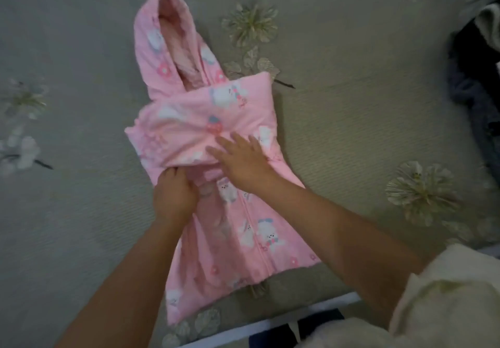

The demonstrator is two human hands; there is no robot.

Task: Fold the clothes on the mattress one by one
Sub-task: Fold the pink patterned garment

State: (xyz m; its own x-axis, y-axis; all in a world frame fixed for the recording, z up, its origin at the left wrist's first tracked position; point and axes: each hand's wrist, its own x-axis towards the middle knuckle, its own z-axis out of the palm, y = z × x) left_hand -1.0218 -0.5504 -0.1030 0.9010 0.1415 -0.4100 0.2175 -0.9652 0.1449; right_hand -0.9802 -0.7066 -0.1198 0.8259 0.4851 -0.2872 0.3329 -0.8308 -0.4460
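We see a soft, padded pink hooded jacket (216, 158) printed with white animals and pink flowers, lying face-up in the middle of a grey-green mattress (351, 120) whose ribbed cover bears pale flower patterns; its long axis runs from the pointed hood at the far end to the hem at the near edge, zip down the front. Both sleeves are folded across the chest in a thick band. Our right hand (243, 158) presses flat with spread fingers on that band, while our left hand (174, 193) curls round its lower edge, gripping the fabric.
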